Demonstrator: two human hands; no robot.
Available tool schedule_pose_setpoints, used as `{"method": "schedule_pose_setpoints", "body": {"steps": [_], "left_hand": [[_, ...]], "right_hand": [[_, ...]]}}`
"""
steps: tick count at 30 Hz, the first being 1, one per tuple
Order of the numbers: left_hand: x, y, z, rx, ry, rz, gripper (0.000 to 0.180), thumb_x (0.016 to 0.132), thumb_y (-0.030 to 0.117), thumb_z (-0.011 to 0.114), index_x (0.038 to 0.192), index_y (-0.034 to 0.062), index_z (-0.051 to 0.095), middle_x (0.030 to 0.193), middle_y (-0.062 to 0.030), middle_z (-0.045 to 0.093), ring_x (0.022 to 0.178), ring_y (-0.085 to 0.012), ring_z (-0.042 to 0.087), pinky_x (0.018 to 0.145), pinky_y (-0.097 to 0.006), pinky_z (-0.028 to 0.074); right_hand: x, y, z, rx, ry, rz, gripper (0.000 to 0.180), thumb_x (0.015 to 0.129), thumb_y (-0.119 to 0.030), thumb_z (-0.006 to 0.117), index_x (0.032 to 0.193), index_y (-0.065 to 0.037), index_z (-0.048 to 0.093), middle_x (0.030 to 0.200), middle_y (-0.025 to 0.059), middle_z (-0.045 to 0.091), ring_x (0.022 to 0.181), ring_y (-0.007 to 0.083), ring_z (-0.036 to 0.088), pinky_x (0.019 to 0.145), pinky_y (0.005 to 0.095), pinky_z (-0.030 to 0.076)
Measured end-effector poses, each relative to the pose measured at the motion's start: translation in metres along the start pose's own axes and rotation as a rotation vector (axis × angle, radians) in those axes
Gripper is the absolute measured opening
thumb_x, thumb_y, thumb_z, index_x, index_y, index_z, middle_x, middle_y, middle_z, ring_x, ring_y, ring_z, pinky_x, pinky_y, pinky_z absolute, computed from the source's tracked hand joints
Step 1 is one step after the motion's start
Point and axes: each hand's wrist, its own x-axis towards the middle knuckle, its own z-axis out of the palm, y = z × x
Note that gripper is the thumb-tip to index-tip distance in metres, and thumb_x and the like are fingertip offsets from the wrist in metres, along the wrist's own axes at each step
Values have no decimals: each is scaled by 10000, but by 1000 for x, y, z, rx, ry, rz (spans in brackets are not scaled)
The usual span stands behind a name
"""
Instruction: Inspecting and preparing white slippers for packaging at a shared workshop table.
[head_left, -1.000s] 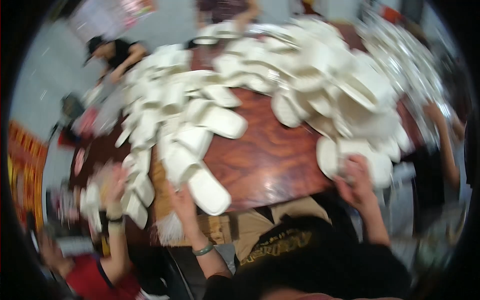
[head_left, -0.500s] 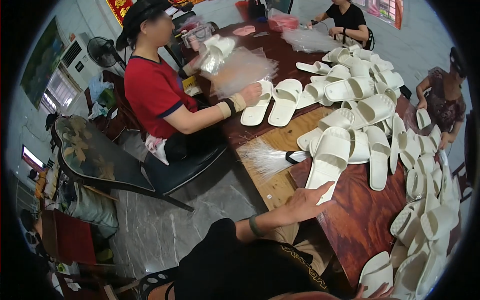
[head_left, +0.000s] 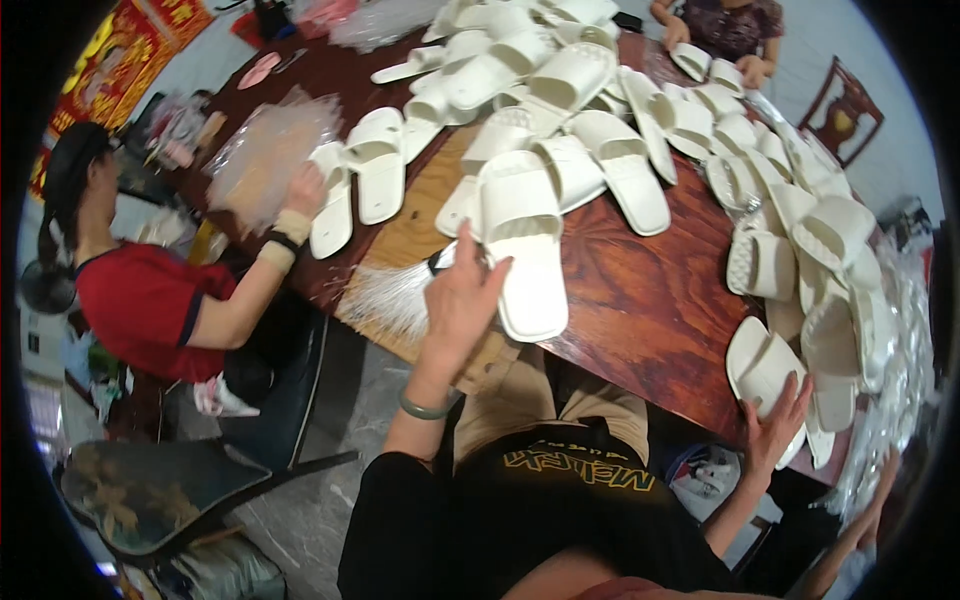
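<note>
A white open-toed slipper (head_left: 535, 285) lies at the table's near edge, its heel end toward me. My left hand (head_left: 460, 295) is beside it, fingers apart, thumb at the sole's left edge. At the near right, my right hand (head_left: 772, 430) is closed around the heel part of another white slipper (head_left: 757, 365), thumb on one side and fingers on the other. Its underside is hidden. Beside my left hand lies a bundle of thin white strands (head_left: 385, 298) with a black band.
White slippers are heaped at the far middle (head_left: 500, 65) and along the right side (head_left: 835, 230), beside clear plastic (head_left: 890, 400). A co-worker in red (head_left: 150, 300) touches a slipper (head_left: 333, 205) at left. Another person (head_left: 725, 30) handles slippers at far right. A chair (head_left: 160, 490) stands left.
The view has swung right and down. My left hand has shifted from the slipper's heel end to its left side. My right hand has come further over the near-right slipper.
</note>
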Motion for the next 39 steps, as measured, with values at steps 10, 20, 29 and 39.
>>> {"method": "schedule_pose_setpoints", "body": {"steps": [10, 20, 29, 39], "left_hand": [[84, -20, 30, 209, -96, 79, 355, 785, 176, 537, 1057, -26, 433, 784, -261, 618, 750, -420, 608, 696, -488, 466], [70, -25, 36, 91, 67, 45, 328, 759, 122, 526, 1049, -4, 439, 754, -263, 610, 747, -417, 605, 689, -506, 453], [66, -37, 39, -246, 189, 167, 343, 754, 86, 486, 1086, -1, 498, 837, -262, 613, 810, -432, 581, 737, -484, 436], [60, -44, 39, -401, 211, 107, 293, 785, 98, 471, 1057, 22, 554, 903, -224, 625, 872, -396, 582, 752, -432, 437]], "right_hand": [[94, -153, -7, 254, -251, -539, 434, 780, -155, 641, 1160, -25, 479, 1228, 184, 448, 1116, 359, 459, 915, 421, 406], [237, -248, 189, 248, -69, -449, 283, 854, -274, 523, 1034, -59, 559, 1052, 103, 559, 997, 314, 520, 773, 448, 442], [230, -250, 204, 495, -19, -320, 318, 874, -347, 459, 961, -100, 639, 1004, 69, 630, 983, 283, 551, 754, 436, 449], [229, -266, 158, 394, -21, -326, 362, 857, -304, 461, 727, -20, 645, 838, 155, 631, 860, 323, 571, 727, 435, 479]]}}
